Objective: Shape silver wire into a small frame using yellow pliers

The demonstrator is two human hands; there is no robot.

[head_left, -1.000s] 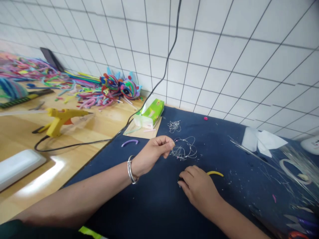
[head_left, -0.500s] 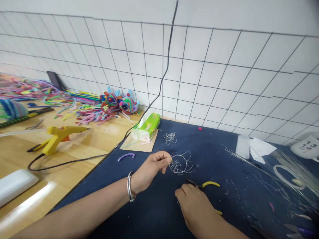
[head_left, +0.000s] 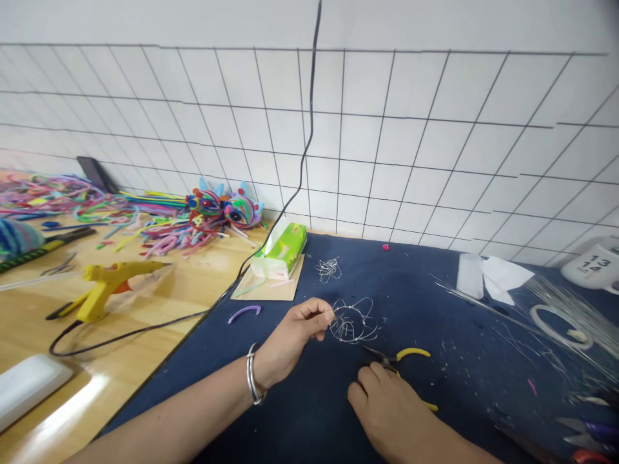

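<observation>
My left hand (head_left: pixel 300 328), with a silver bangle at the wrist, pinches the edge of a round frame of thin silvery wire (head_left: pixel 355 332). The frame has loops around its rim and a tangle of fine wire inside. My right hand (head_left: pixel 382 403) rests low on the dark mat with its fingers curled. It partly covers a pair of pliers (head_left: pixel 412 352) with spread yellow handles, their dark jaws pointing left toward the wire frame. What the right fingertips hold, if anything, is hidden beneath the hand. Behind the frame lies a small heap of wire (head_left: pixel 328 270).
A green tissue pack (head_left: pixel 290 248) sits on cardboard beside a purple curved piece (head_left: pixel 244 313). Left are a yellow glue gun (head_left: pixel 104 287), its cable and colourful pipe cleaners (head_left: pixel 174 235). Right are loose wires (head_left: pixel 570 303), a white coil (head_left: pixel 546 325) and a mug (head_left: pixel 592 265).
The view has tilted slightly. My right hand has shifted a little to the right over the pliers. My left hand keeps its pinch on the wire frame.
</observation>
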